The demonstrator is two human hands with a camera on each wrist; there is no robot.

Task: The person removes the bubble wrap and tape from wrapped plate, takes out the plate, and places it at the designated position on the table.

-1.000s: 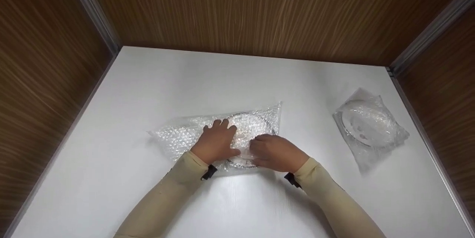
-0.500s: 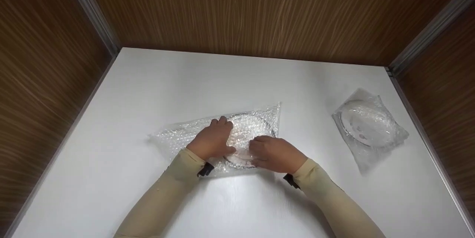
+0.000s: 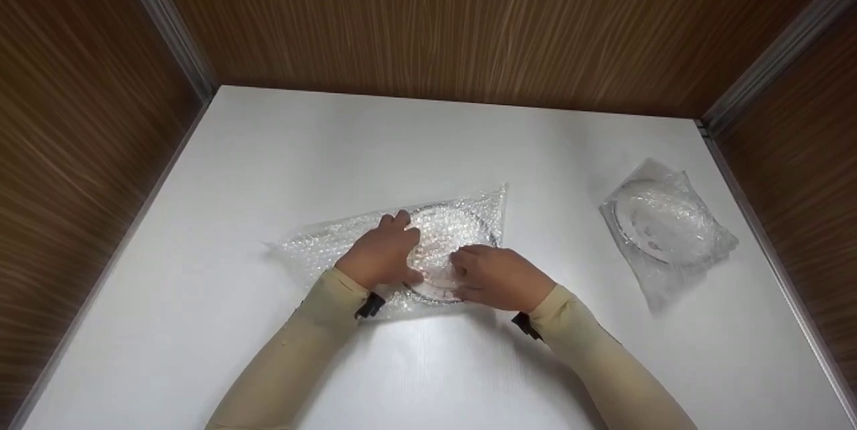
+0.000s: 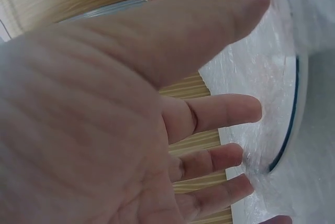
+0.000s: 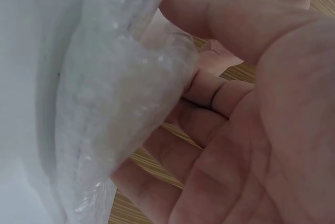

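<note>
left hand (image 3: 380,254) has its fingers loosely spread, tips on a clear bubble-wrap pack (image 3: 436,242). right hand (image 3: 501,277) has curled fingers and thumb gripping its right half (some fingertips are hidden behind the plastic, tbh). pack lies mid-table (image 3: 415,149), something round and dark-rimmed (image 3: 488,229) showing inside. another clear wrapped package (image 3: 666,226) sits well apart, near the right edge.
</note>
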